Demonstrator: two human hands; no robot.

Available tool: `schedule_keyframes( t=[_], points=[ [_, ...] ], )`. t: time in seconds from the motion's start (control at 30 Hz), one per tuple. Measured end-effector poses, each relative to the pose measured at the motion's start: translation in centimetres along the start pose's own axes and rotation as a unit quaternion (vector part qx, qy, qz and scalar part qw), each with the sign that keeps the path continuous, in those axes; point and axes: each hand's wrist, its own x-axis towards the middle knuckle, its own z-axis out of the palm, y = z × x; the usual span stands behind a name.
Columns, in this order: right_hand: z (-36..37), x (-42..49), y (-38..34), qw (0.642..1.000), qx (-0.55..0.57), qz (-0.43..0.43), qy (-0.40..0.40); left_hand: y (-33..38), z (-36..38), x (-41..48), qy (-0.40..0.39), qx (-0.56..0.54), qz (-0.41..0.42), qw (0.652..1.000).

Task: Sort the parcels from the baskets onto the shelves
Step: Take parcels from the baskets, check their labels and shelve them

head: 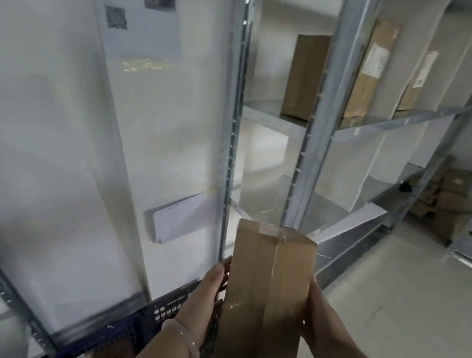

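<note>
head: both hands (pixel 208 290) hold parcel (pixel 267 298) (taped).

Pale, translucent wrist bangle (pixel 184 339)

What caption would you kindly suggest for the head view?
Left hand and right hand hold a taped cardboard box in front of metal shelves.

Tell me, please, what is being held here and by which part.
A taped cardboard parcel, held between both hands: left hand on its left long side, right hand on its right long side.
</note>
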Motion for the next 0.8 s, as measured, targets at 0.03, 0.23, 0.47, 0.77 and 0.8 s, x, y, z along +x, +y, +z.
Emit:
schedule_keyframes(
  t=[0.03, 0.23, 0.47, 0.77, 0.8],
  points=[
    [-3.5, 1.0, 1.4, 1.000, -0.005, -0.017, 0.021, -0.5, 1.2, -0.3, 0.008, 0.012, -0.002, 1.000],
    [-9.0, -6.9, -0.6, 0.999, 0.023, -0.036, 0.009, -2.9, 10.2, -0.9, -0.021, 0.039, 0.000, 0.999],
    [-16.3, -12.5, -2.6, 0.992, -0.020, -0.115, 0.054, -5.6, 18.3, -0.8, -0.122, 0.066, -0.053, 0.989],
    [-21.0, -13.9, -4.6, 0.969, -0.097, -0.173, 0.149, -8.2, 24.7, 2.0, -0.170, -0.033, -0.110, 0.979],
    [-21.4, -13.7, -4.8, 0.966, -0.099, -0.179, 0.160, -8.4, 25.2, 2.6, -0.176, -0.058, -0.119, 0.976]
  ],
)
